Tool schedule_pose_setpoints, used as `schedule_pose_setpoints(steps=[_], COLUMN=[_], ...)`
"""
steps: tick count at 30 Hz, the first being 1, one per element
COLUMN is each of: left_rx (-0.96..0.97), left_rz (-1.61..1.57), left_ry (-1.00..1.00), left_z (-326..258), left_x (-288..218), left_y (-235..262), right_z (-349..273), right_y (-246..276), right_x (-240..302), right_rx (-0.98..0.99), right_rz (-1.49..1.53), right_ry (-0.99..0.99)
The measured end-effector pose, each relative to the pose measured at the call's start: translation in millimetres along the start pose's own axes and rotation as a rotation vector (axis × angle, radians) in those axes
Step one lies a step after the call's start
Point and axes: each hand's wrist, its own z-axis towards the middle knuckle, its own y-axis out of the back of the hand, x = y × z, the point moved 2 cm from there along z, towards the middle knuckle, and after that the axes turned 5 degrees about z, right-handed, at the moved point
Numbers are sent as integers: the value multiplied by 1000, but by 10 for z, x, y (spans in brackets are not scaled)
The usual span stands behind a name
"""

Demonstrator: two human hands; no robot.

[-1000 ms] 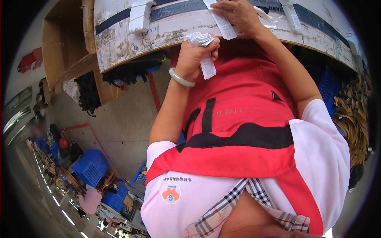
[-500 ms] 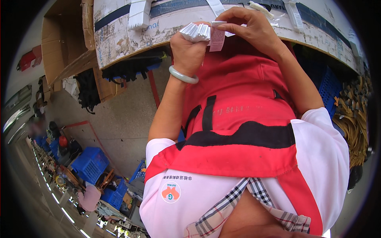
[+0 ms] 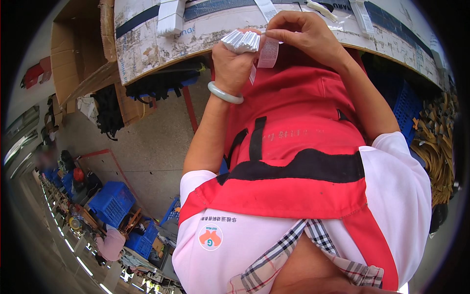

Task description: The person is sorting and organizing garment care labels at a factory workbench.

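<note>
I see that the left hand is closed around a bundle of white labels, while a pale strip, pinched at its top by the right hand, hangs between them, lengthwise toward the apron, beside the desk.

White labels, red apron with black trim
Pale green bangle; pale pink shirt, its collar checked beige, black and white; whitish worktop striped dark blue; blue crate; brown cardboard box.
</note>
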Motion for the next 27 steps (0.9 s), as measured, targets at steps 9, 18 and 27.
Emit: schedule_pose_setpoints(steps=[9,18,27], left_rx=[244,208,-39], left_rz=[-751,-492,4], left_ry=[477,453,87], left_z=[-6,-14,101], left_x=[92,157,169], left_y=[-24,-26,38], right_z=[14,398,255], right_y=[-171,184,83], right_x=[5,-348,-203], right_rx=[86,-363,-293], right_rz=[232,-592,-224], right_ry=[-80,182,-39])
